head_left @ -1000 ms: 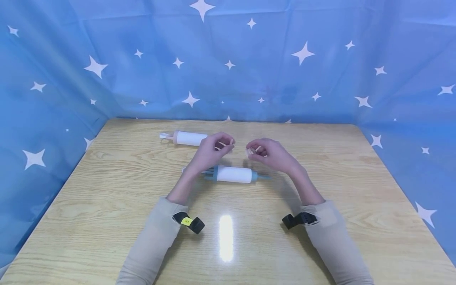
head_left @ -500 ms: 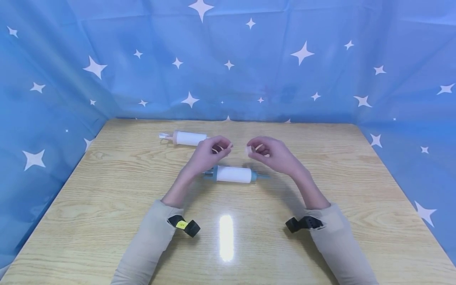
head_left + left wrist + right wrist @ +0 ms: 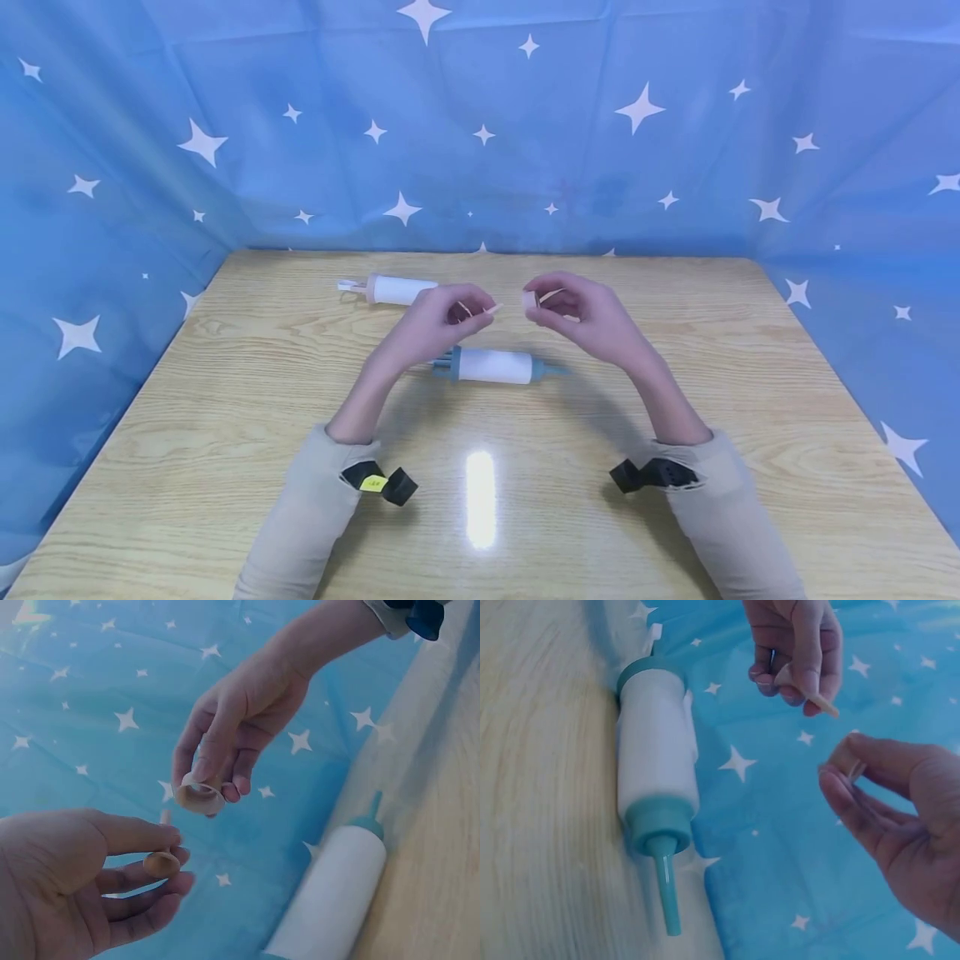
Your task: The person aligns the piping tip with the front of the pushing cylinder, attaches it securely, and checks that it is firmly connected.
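Observation:
Over the table my left hand [image 3: 442, 323] pinches a small pale pink nozzle [image 3: 160, 864] with a flared, hollow base and a thin stem. Opposite it, a short distance to the right, my right hand [image 3: 592, 321] grips a pale pink ring-shaped collar [image 3: 199, 796] between thumb and fingers. The two parts are apart, with the collar's opening visible in the left wrist view. Below the hands lies a large plunger syringe [image 3: 495, 367] with a white barrel and teal ends, its teal spout [image 3: 667, 889] pointing right. My left wrist partly covers its plunger end.
A second white-barrelled syringe [image 3: 401, 290] with pink fittings lies farther back on the left, its right end hidden behind my left hand. The wooden table [image 3: 225, 400] ends at a blue star-patterned curtain [image 3: 480, 167] at the back and sides.
My right hand has moved slightly up and right with the collar, turning it. My left hand still pinches the nozzle, now tilted differently, and its forearm has shifted left. Both syringes stay put.

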Available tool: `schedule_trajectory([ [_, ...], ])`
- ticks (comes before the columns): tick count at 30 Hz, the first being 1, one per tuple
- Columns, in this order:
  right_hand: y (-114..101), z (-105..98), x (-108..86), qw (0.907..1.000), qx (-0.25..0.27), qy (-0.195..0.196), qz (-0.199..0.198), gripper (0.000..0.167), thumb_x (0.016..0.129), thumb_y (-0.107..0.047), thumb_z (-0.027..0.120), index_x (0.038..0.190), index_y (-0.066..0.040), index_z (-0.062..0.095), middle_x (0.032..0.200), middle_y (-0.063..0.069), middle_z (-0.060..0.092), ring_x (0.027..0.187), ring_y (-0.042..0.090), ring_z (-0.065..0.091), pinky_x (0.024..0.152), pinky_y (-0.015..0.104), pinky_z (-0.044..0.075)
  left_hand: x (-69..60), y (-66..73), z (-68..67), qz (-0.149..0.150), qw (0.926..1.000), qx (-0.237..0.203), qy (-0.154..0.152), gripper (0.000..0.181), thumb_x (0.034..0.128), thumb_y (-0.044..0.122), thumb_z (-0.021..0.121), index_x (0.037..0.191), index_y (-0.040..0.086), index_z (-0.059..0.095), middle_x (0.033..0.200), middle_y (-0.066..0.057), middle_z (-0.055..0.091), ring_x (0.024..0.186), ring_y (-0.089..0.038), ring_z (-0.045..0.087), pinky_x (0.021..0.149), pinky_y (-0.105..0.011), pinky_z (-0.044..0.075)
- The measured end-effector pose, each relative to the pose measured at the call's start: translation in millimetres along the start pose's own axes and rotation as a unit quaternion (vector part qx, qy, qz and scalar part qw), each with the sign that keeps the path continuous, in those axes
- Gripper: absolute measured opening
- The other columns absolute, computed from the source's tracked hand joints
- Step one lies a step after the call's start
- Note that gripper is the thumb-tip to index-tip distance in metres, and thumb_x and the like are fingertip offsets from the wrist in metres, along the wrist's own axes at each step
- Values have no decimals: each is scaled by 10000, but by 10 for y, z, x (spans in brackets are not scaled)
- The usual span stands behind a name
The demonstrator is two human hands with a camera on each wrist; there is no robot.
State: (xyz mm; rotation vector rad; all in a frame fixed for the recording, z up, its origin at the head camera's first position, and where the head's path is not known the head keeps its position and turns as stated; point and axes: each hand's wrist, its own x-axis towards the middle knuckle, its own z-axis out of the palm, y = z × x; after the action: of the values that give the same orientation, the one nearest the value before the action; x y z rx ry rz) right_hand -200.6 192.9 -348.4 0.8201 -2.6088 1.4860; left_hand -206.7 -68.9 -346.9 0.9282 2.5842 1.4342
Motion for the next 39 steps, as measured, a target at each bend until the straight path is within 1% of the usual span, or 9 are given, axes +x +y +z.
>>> schedule_trajectory([
  [3, -40, -16, -15, 9997, 226, -15, 21, 333, 954, -177, 724, 1268, -99, 646, 1170, 38, 673, 990, 172, 694, 845, 315, 577, -25, 82, -30, 51, 9999, -37, -127, 177, 995, 156, 660, 1116, 42, 720, 945, -59, 709, 808, -213, 694, 748, -303, 569],
  [6, -89, -30, -33, 9990, 434, -32, -38, 330, 953, -146, 721, 1270, -93, 644, 1191, 41, 664, 995, 190, 692, 855, 316, 575, -49, 157, -52, 209, 9997, -11, -121, 175, 994, 155, 662, 1116, 46, 725, 950, -57, 712, 806, -194, 688, 750, -301, 564],
  [9, -150, -44, -52, 9981, 595, -38, -162, 328, 948, -112, 720, 1266, -83, 645, 1202, 45, 659, 995, 212, 694, 863, 321, 574, -72, 228, -71, 473, 9988, 99, 27, 178, 986, 146, 672, 1113, 37, 732, 944, -33, 713, 801, -139, 659, 748, -290, 557],
  [13, -242, -62, -86, 9967, 742, 6, -318, 334, 941, -70, 717, 1267, -72, 644, 1204, 50, 658, 992, 234, 694, 868, 319, 572, -105, 321, -85, 844, 9956, 217, 351, 160, 966, 114, 693, 1093, 30, 741, 930, -15, 707, 772, -105, 635, 704, -277, 552],
  [17, -325, -64, -115, 9956, 803, 72, -483, 336, 937, -40, 712, 1265, -60, 645, 1189, 61, 663, 977, 242, 688, 859, 310, 572, -146, 409, -89, 1069, 9921, 244, 602, 137, 946, 81, 711, 1069, 31, 746, 921, -17, 691, 761, -103, 613, 662, -265, 543],
  [27, -467, -29, -159, 9900, 754, 176, -1182, 356, 891, 60, 722, 1232, -18, 655, 1166, 77, 673, 937, 235, 687, 851, 316, 573, -207, 566, -77, 1462, 9855, 302, 801, 76, 928, 71, 730, 1000, 48, 740, 889, -3, 679, 739, -89, 573, 629, -252, 530],
  [31, -492, -6, -166, 9872, 772, 218, -1381, 378, 868, 111, 718, 1224, -5, 661, 1149, 95, 681, 921, 228, 692, 840, 311, 576, -225, 604, -60, 1545, 9841, 303, 819, 70, 924, 67, 733, 992, 52, 735, 885, 2, 680, 737, -87, 571, 626, -252, 526],
  [36, -499, 24, -159, 9846, 728, 184, -1581, 382, 859, 131, 715, 1213, -5, 666, 1136, 96, 684, 912, 219, 697, 831, 315, 579, -223, 611, -41, 1465, 9860, 302, 741, 68, 924, 64, 731, 991, 55, 726, 894, 6, 686, 752, -85, 581, 649, -249, 531],
  [39, -495, 37, -153, 9843, 727, 153, -1603, 380, 855, 132, 720, 1205, -9, 669, 1129, 88, 686, 909, 219, 698, 828, 326, 580, -216, 601, -31, 1446, 9865, 272, 712, 72, 922, 60, 732, 994, 51, 723, 911, -4, 687, 762, -92, 584, 666, -246, 538],
])
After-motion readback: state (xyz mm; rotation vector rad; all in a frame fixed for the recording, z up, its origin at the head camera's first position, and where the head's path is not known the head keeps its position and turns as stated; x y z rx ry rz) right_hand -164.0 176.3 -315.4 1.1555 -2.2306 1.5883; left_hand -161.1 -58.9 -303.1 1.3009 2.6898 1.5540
